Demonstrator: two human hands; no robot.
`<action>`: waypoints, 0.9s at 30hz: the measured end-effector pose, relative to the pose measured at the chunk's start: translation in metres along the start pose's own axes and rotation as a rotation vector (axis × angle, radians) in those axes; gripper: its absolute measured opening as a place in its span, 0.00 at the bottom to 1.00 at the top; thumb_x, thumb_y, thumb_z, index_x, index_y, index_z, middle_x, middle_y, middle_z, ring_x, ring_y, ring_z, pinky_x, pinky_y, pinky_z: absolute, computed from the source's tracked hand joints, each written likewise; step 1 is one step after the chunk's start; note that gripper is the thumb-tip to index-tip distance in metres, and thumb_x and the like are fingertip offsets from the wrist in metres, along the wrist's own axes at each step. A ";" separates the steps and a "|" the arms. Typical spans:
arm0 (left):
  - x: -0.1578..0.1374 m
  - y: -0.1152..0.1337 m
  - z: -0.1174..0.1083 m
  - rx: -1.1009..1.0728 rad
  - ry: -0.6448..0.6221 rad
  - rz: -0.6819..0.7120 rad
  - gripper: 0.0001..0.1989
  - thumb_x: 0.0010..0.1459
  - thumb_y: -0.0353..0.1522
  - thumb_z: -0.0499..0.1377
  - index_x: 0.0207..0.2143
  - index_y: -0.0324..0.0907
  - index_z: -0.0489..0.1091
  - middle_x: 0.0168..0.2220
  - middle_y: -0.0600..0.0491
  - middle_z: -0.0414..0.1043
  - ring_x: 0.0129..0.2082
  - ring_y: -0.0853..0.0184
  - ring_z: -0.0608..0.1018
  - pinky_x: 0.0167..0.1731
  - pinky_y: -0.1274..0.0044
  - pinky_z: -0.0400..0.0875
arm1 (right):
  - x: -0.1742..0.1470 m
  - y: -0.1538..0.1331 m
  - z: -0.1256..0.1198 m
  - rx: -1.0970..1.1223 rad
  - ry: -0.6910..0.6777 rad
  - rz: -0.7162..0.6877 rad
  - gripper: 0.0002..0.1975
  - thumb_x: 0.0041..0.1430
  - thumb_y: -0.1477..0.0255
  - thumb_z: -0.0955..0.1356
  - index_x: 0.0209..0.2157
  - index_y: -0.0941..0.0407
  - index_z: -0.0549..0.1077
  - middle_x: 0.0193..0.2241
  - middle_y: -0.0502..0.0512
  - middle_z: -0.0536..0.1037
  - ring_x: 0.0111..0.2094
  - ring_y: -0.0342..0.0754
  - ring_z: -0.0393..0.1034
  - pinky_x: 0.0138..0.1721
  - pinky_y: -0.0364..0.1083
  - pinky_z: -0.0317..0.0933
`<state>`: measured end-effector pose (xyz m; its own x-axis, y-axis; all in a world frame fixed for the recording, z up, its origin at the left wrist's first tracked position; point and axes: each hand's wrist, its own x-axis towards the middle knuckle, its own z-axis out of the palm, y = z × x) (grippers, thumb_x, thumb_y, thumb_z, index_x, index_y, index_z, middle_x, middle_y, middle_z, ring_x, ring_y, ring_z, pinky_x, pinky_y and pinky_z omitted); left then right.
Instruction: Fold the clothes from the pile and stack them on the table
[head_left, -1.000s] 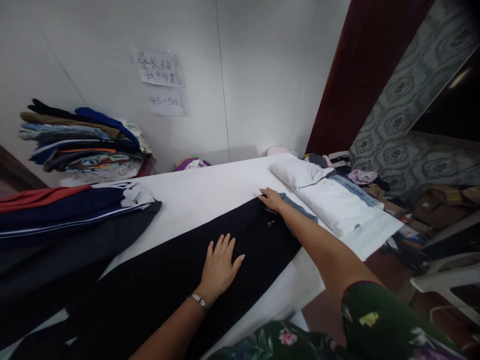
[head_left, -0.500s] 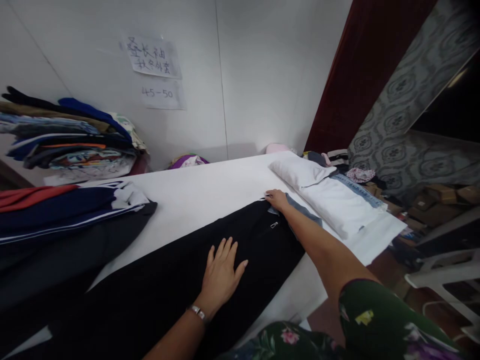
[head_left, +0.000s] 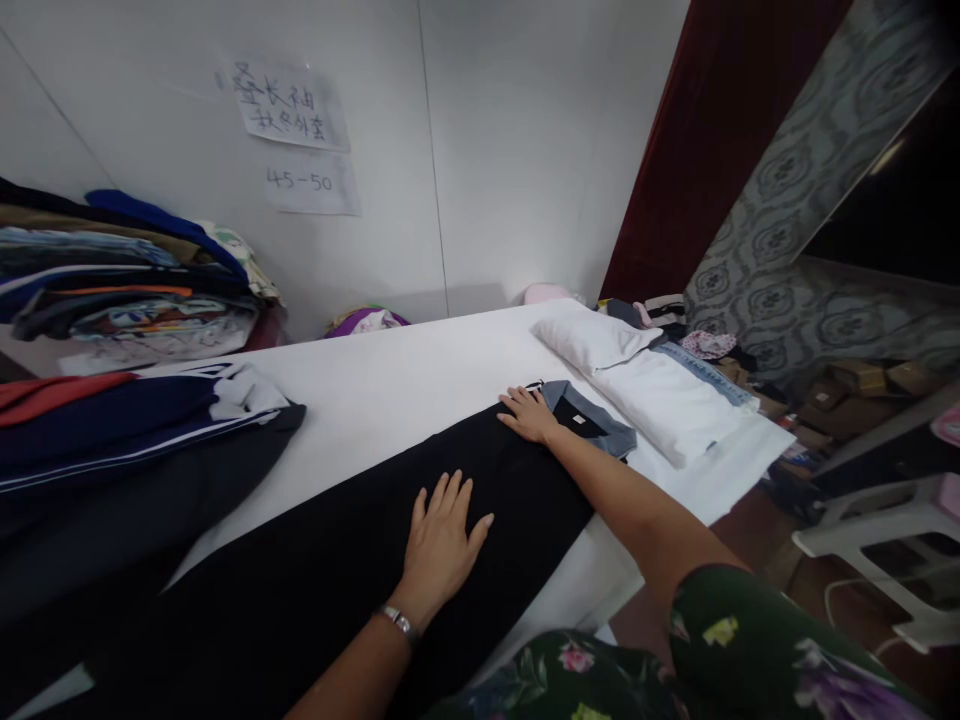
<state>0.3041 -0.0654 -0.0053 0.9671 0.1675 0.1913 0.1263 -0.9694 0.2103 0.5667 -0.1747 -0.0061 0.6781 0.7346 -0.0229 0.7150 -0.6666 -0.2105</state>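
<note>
A pair of black trousers (head_left: 330,540) lies lengthwise along the white table, running from the lower left towards the middle right. At its right end the grey-lined waistband (head_left: 596,425) gapes, showing a small pale label inside. My left hand (head_left: 442,530) rests flat on the middle of the black cloth, palm down and fingers spread; a bracelet circles the wrist. Beside the waistband my right hand (head_left: 527,413) is also laid flat, its fingers stretched across the upper edge of the trousers. Neither hand grips anything.
White folded cloth items (head_left: 645,385) lie on the table's right part. Dark blue and red clothes (head_left: 112,430) are heaped at the left, with a tall stack of folded garments (head_left: 127,270) behind. A white plastic stool (head_left: 885,550) stands right of the table (head_left: 360,380).
My right hand has let go of the waistband corner and flattened slightly lower left on the cloth. The waistband now lies more open, its label showing. My left hand stays put.
</note>
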 end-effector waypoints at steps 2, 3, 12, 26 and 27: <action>0.000 0.000 0.000 0.005 -0.008 -0.001 0.29 0.63 0.45 0.48 0.59 0.38 0.64 0.63 0.42 0.60 0.65 0.54 0.60 0.62 0.56 0.53 | -0.001 0.002 -0.009 0.066 -0.038 0.014 0.31 0.66 0.52 0.54 0.66 0.51 0.54 0.68 0.57 0.50 0.69 0.54 0.38 0.65 0.59 0.32; 0.000 0.000 0.000 0.007 -0.010 -0.004 0.29 0.63 0.45 0.48 0.60 0.37 0.64 0.63 0.42 0.60 0.65 0.54 0.59 0.62 0.56 0.52 | -0.003 0.003 -0.015 0.105 -0.044 0.024 0.32 0.66 0.52 0.54 0.66 0.52 0.53 0.68 0.58 0.49 0.69 0.54 0.38 0.65 0.58 0.33; 0.002 0.002 -0.004 0.018 -0.056 -0.025 0.29 0.63 0.45 0.48 0.60 0.37 0.62 0.64 0.43 0.58 0.66 0.55 0.58 0.63 0.56 0.51 | -0.067 0.037 -0.025 0.011 0.016 0.182 0.31 0.67 0.54 0.56 0.66 0.53 0.53 0.68 0.59 0.48 0.69 0.55 0.38 0.65 0.60 0.35; 0.003 0.000 0.000 -0.001 -0.023 -0.018 0.30 0.63 0.46 0.47 0.60 0.38 0.63 0.64 0.42 0.59 0.65 0.54 0.58 0.63 0.57 0.51 | -0.109 0.027 -0.018 -0.029 0.149 0.154 0.30 0.67 0.54 0.54 0.65 0.52 0.55 0.67 0.59 0.52 0.69 0.55 0.38 0.65 0.62 0.33; 0.003 0.000 0.000 -0.002 -0.027 -0.020 0.30 0.63 0.46 0.47 0.60 0.37 0.63 0.64 0.42 0.59 0.65 0.54 0.58 0.63 0.56 0.51 | -0.115 0.026 -0.014 -0.046 0.140 0.155 0.30 0.67 0.54 0.54 0.65 0.52 0.55 0.67 0.59 0.53 0.68 0.55 0.39 0.64 0.61 0.33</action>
<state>0.3070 -0.0651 -0.0050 0.9700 0.1816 0.1613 0.1450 -0.9657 0.2152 0.5098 -0.2782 0.0047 0.7952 0.6003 0.0849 0.6052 -0.7777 -0.1700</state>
